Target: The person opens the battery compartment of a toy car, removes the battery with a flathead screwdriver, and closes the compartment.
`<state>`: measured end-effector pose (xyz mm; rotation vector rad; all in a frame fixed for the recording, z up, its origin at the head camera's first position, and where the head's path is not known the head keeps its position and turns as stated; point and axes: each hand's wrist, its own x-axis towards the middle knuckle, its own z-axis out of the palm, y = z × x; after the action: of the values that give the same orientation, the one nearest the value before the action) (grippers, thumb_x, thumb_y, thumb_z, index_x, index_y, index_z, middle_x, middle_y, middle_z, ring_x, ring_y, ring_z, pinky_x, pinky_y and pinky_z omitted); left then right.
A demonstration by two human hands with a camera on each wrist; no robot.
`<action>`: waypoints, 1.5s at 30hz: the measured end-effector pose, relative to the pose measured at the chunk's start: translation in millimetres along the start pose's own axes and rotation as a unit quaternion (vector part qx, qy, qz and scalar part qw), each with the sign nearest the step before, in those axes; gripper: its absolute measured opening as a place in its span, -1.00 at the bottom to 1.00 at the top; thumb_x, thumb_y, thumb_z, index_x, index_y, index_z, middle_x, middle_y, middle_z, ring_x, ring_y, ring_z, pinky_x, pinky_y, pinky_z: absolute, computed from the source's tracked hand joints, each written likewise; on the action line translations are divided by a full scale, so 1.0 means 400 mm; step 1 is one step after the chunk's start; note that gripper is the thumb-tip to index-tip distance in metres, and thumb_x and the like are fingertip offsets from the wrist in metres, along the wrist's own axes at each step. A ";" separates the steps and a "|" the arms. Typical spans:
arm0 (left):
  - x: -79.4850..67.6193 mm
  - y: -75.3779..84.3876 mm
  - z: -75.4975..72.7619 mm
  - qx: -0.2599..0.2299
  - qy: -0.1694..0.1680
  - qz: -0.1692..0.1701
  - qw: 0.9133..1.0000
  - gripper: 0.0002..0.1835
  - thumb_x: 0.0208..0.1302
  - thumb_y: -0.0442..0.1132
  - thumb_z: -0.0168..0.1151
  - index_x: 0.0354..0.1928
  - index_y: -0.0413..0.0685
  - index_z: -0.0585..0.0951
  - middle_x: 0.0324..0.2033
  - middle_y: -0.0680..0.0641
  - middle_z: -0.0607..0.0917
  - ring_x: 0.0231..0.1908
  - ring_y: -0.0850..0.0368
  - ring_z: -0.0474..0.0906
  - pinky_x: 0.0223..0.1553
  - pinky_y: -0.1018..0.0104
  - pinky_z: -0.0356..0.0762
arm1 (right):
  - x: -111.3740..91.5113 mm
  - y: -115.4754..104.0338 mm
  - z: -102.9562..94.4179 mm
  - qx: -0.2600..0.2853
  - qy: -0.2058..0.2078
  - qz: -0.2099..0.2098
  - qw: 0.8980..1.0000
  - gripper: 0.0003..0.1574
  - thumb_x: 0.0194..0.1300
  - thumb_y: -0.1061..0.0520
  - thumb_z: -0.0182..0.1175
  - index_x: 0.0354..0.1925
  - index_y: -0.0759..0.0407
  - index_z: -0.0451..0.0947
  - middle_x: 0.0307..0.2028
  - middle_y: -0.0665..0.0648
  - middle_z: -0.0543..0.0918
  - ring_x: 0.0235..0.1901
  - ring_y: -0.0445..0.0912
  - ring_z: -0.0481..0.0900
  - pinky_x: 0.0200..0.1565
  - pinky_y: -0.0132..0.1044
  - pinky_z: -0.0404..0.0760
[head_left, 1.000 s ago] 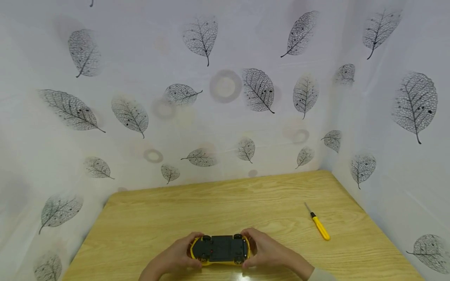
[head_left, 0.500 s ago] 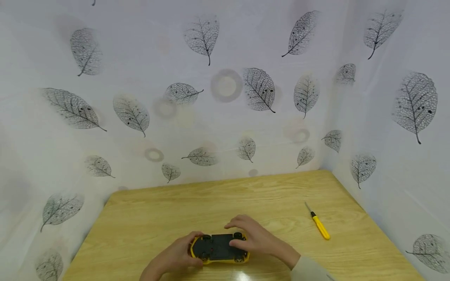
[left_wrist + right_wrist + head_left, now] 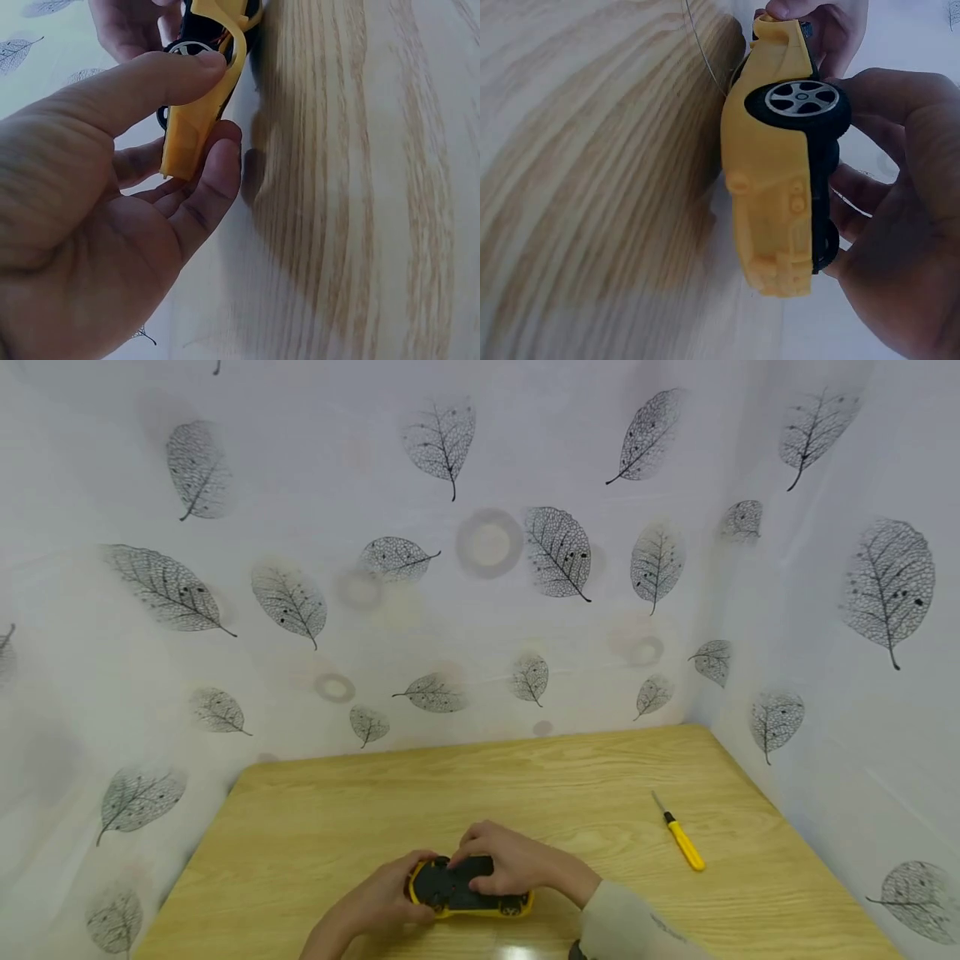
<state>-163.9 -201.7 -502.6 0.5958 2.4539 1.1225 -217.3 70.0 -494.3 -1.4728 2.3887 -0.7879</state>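
A yellow toy car (image 3: 480, 911) lies upside down on the table, its black underside (image 3: 431, 885) facing up. My left hand (image 3: 382, 897) grips one end of it; in the left wrist view the thumb (image 3: 196, 75) presses near a wheel, with the other fingers around the yellow end. Over the underside reaches my right hand (image 3: 513, 860), its index fingertip and thumb touching the black base. The right wrist view shows the car's other yellow end (image 3: 776, 232) and a silver-spoked wheel (image 3: 802, 99) beside the right fingers (image 3: 892, 94). What lies under that palm is hidden.
On the right of the wooden table (image 3: 337, 810) lies a screwdriver (image 3: 684, 845) with a yellow handle, tip pointing away. A leaf-printed white sheet (image 3: 480, 627) rises behind and beside the table. A thin pale strand (image 3: 697, 41) runs by the car.
My right hand has let go of the car's right end and moved left over its underside, fingertips now on the black base. The left hand keeps its grip; the car stays about in place.
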 end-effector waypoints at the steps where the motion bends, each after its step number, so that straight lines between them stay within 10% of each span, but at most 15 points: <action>1: 0.001 0.001 0.000 0.004 0.001 0.002 1.000 -0.20 0.10 -0.17 0.58 0.38 -0.19 0.45 0.18 -0.17 0.61 0.09 -0.07 0.56 0.04 0.13 0.51 | 0.002 0.000 -0.002 0.001 -0.005 -0.001 1.000 -0.53 0.42 0.04 0.25 0.27 -0.07 0.63 0.15 0.00 0.55 0.11 -0.20 0.45 0.12 -0.30 0.47; 17: 0.003 0.008 0.007 0.031 0.014 0.000 0.999 -0.10 0.10 -0.16 0.58 0.45 -0.23 0.38 0.29 -0.27 0.54 0.21 -0.21 0.50 0.16 -0.15 0.44 | 0.007 0.006 -0.001 0.023 -0.023 -0.003 0.999 -0.56 0.39 0.09 0.25 0.22 0.00 0.66 0.11 -0.01 0.54 0.07 -0.24 0.48 0.11 -0.32 0.49; 45: 0.005 0.016 0.012 0.028 0.028 -0.004 0.999 -0.20 0.12 -0.10 0.60 0.37 -0.21 0.47 0.19 -0.19 0.60 0.08 -0.09 0.56 0.04 -0.04 0.51 | 0.007 0.005 -0.005 0.039 -0.023 0.013 0.999 -0.55 0.38 0.04 0.28 0.20 0.05 0.66 0.12 -0.01 0.58 0.05 -0.26 0.51 0.06 -0.36 0.51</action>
<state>-161.7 -194.1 -500.9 0.5776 2.5409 1.0836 -221.0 69.1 -493.4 -1.4123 2.3115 -0.8222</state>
